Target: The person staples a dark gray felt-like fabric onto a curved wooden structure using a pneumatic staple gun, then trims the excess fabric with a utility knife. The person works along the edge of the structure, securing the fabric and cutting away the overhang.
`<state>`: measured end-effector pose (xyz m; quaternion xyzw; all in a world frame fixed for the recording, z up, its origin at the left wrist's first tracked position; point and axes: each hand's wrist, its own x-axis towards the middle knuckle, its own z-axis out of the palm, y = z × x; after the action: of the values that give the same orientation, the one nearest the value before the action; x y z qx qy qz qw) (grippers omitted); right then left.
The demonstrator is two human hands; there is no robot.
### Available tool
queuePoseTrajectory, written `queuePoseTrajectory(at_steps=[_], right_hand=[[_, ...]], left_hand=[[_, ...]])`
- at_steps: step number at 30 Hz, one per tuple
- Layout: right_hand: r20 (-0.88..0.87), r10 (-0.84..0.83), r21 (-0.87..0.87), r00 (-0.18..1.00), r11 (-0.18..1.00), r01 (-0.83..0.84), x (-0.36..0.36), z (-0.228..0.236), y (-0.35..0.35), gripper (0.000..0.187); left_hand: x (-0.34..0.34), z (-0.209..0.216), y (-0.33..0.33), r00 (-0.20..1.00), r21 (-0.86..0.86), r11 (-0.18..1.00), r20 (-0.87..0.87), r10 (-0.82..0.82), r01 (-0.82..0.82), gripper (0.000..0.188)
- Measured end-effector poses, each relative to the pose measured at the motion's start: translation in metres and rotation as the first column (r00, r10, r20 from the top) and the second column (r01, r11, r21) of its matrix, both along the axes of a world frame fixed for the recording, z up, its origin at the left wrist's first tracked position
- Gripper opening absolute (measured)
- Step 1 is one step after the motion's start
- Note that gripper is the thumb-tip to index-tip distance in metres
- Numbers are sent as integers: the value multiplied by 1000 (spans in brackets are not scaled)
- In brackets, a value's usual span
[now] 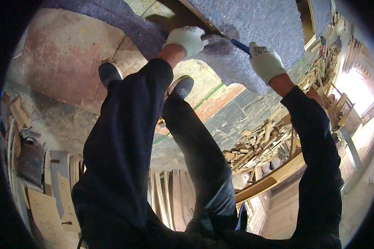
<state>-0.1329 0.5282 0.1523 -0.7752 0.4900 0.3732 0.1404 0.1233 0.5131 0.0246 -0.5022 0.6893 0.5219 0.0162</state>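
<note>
My left hand [186, 40], in a white glove, is closed on the edge of a grey-blue felt sheet [241, 68], its fingers bunching the fabric. In my right hand [266, 62], also gloved, is a slim blue-handled knife [240, 45]. The knife's dark tip points left and meets the felt beside a wooden edge [199, 15], close to my left fingers. Felt covers the top of the wooden piece and hangs loose on the near side. Both palms are hidden.
My shoes [182, 87] stand on worn boards below the felt. A green cord [207, 96] crosses the floor. Scrap wood [262, 143] is heaped at the right, near a curved wooden piece [274, 178]. Boards and cut panels [50, 216] stand at the lower left.
</note>
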Motion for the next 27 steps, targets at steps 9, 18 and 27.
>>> queuePoseTrajectory(at_steps=[9, 18, 27], right_hand=[[117, 66, -86, 991, 995, -56, 11, -4, -7, 19], [39, 14, -21, 999, 1000, -13, 26, -20, -13, 24], [173, 285, -134, 943, 955, -264, -19, -28, 15, 24]], left_hand=[[-46, 5, 1, 997, -14, 998, 48, -56, 57, 47], [-48, -8, 9, 999, -59, 997, 7, 52, -52, 32], [-36, 4, 10, 990, -60, 989, 23, -136, 137, 39]])
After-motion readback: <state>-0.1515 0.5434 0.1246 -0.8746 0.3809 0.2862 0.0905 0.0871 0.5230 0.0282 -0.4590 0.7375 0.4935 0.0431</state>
